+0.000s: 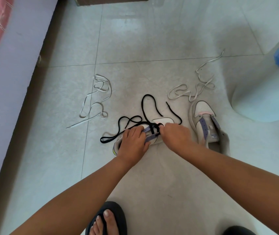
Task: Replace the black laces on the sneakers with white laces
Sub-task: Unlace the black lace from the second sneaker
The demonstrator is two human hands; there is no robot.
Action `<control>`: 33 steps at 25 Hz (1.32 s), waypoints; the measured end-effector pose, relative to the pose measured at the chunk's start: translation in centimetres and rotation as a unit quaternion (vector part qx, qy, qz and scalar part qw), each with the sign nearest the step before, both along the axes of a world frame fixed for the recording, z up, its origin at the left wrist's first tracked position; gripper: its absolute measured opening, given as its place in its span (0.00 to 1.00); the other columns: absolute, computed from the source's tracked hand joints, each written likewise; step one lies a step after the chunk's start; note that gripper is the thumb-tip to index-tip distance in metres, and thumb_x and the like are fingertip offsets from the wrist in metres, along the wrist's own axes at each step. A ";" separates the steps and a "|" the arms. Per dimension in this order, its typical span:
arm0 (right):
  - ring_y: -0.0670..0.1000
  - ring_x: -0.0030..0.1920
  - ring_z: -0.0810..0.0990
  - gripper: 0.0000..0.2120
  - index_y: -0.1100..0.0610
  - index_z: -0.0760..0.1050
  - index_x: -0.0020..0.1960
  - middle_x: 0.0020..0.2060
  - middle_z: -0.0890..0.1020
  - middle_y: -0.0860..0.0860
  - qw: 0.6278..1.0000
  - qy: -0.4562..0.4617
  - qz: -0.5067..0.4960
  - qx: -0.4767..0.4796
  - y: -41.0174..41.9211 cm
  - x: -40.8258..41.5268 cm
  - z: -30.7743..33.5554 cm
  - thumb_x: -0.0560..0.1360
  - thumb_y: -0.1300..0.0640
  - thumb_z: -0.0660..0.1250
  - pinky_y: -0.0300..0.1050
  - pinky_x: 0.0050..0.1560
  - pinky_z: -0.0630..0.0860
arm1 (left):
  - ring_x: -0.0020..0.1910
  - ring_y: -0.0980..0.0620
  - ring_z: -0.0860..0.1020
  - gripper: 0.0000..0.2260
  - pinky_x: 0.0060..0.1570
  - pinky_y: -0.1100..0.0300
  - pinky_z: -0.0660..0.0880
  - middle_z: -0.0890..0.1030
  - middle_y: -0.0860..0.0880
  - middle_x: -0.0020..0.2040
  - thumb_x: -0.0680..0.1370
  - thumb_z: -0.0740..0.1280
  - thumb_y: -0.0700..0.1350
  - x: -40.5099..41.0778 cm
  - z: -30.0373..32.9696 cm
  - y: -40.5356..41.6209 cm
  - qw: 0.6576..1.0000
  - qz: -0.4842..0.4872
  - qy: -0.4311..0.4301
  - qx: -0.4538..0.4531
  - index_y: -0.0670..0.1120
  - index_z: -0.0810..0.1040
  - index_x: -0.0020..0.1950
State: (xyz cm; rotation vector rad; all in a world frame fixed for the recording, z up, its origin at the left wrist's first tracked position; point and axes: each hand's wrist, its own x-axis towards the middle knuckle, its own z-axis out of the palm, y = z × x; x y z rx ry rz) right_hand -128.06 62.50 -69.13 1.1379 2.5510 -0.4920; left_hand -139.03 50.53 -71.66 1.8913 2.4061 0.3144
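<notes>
Both hands, left hand (132, 141) and right hand (176, 134), grip the sneaker (155, 133) amid black lace (148, 106)

On the floor (152, 175), two sneakers sit side by side near the middle. The left sneaker (162, 121) lies under both hands, the left hand (132, 141) on its left side and the right hand (176, 134) on its right. The right sneaker (205, 122) stands just beside it. One lace (145, 106) trails from the left sneaker, left and beyond. A loose lace (96, 100) lies farther left; another loose lace (198, 85) lies beyond the right sneaker.
</notes>
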 end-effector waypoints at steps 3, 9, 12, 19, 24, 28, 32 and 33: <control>0.52 0.28 0.73 0.24 0.60 0.73 0.37 0.29 0.77 0.55 0.881 0.117 -0.313 -0.334 -1.8 -0.5 -0.8 0.81 0.46 0.51 0.41 0.30 0.66 | 0.48 0.44 0.81 0.14 0.47 0.50 0.76 0.81 0.43 0.49 0.65 0.78 0.45 0.0 -0.3 0.0 1.000 0.004 0.005 0.001 0.39 0.81 0.44; 0.51 0.34 0.71 0.13 0.53 0.66 0.37 0.29 0.70 0.47 0.959 0.144 -0.159 -0.183 -2.2 0.2 -1.4 0.79 0.55 0.54 0.42 0.29 0.59 | 0.47 0.44 0.81 0.15 0.46 0.52 0.76 0.82 0.43 0.48 0.64 0.78 0.46 0.1 -0.5 0.1 1.000 0.009 0.018 -0.006 0.39 0.81 0.45; 0.52 0.31 0.70 0.17 0.54 0.62 0.28 0.25 0.68 0.48 0.983 0.067 -0.102 -0.139 -1.3 3.2 -0.3 0.74 0.53 0.60 0.42 0.28 0.58 | 0.50 0.43 0.80 0.14 0.49 0.51 0.75 0.80 0.43 0.50 0.68 0.75 0.45 -0.3 -0.6 0.4 0.999 0.028 0.007 -0.019 0.39 0.80 0.48; 0.53 0.34 0.79 0.15 0.56 0.79 0.42 0.35 0.80 0.53 0.953 -0.001 0.175 0.248 0.3 3.2 2.2 0.59 0.55 0.78 0.43 0.27 0.69 | 0.43 0.43 0.81 0.16 0.45 0.50 0.78 0.82 0.43 0.44 0.60 0.81 0.43 -0.3 -0.6 0.3 0.999 -0.032 -0.007 0.033 0.38 0.81 0.42; 0.47 0.32 0.76 0.08 0.51 0.79 0.35 0.33 0.79 0.47 0.882 0.007 0.350 0.315 -1.5 1.2 0.1 0.58 0.51 0.75 0.40 0.30 0.70 | 0.43 0.44 0.82 0.14 0.46 0.50 0.78 0.82 0.42 0.44 0.62 0.80 0.41 -0.3 -0.7 0.2 0.998 -0.025 -0.012 0.051 0.38 0.81 0.42; 0.46 0.32 0.75 0.04 0.50 0.78 0.33 0.30 0.77 0.46 0.854 0.016 0.405 0.325 -1.1 1.0 0.5 0.60 0.54 0.72 0.39 0.31 0.69 | 0.43 0.44 0.82 0.14 0.46 0.50 0.78 0.82 0.42 0.44 0.62 0.80 0.42 -0.4 -0.7 0.2 0.998 -0.021 -0.009 0.055 0.38 0.81 0.42; 0.48 0.33 0.76 0.03 0.52 0.78 0.35 0.31 0.77 0.48 0.850 0.072 0.423 0.305 -1.2 2.1 1.2 0.64 0.59 0.67 0.40 0.32 0.70 | 0.43 0.45 0.82 0.15 0.45 0.52 0.78 0.82 0.43 0.44 0.61 0.80 0.44 -0.4 -0.6 0.3 0.999 -0.019 0.006 0.038 0.39 0.82 0.42; 0.48 0.34 0.76 0.05 0.52 0.79 0.36 0.32 0.77 0.48 0.846 0.086 0.447 0.279 -1.6 2.8 1.1 0.66 0.60 0.65 0.41 0.33 0.71 | 0.43 0.45 0.82 0.15 0.45 0.52 0.78 0.82 0.43 0.44 0.61 0.80 0.44 -0.5 -0.5 0.3 0.999 -0.016 0.011 0.031 0.39 0.81 0.42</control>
